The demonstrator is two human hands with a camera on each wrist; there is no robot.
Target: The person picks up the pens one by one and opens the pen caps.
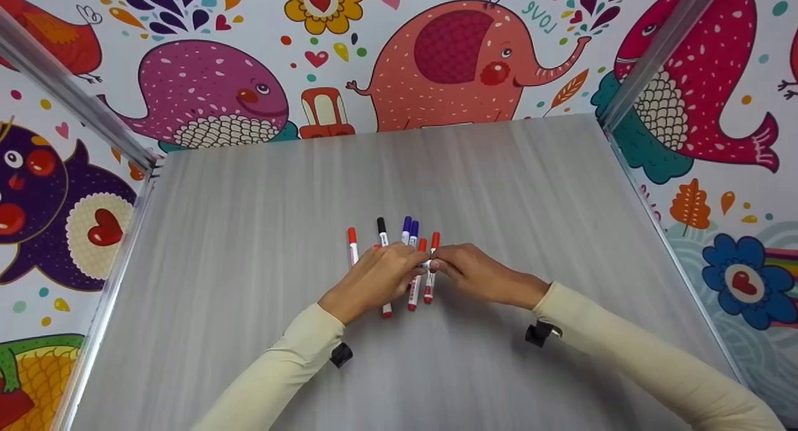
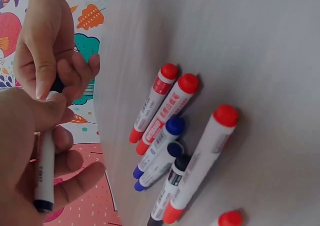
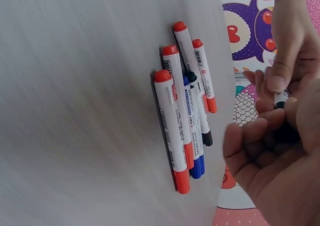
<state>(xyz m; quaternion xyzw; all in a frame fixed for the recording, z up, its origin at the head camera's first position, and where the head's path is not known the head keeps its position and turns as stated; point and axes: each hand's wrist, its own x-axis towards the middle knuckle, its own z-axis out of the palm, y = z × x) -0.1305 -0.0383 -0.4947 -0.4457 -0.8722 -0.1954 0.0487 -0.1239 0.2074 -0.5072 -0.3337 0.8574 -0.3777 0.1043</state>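
My left hand [image 1: 383,274] grips a white whiteboard marker [image 2: 45,168] with a dark end, held above the table. Fingers of my right hand [image 1: 477,274] close round the marker's dark cap [image 2: 58,84], and the two hands meet there. Whether the cap is on or loose is hidden by the fingers. Below the hands several other markers lie side by side: red ones [image 2: 202,158], blue ones [image 2: 159,145] and a black one [image 2: 169,191]. In the head view the left hand covers part of this row.
The grey wood-grain table [image 1: 249,231] extends around the markers. Metal rails [image 1: 103,319] run along its sides. Cartoon-printed panels [image 1: 349,50] stand behind and beside it. Each sleeve carries a small black wrist camera [image 1: 341,354].
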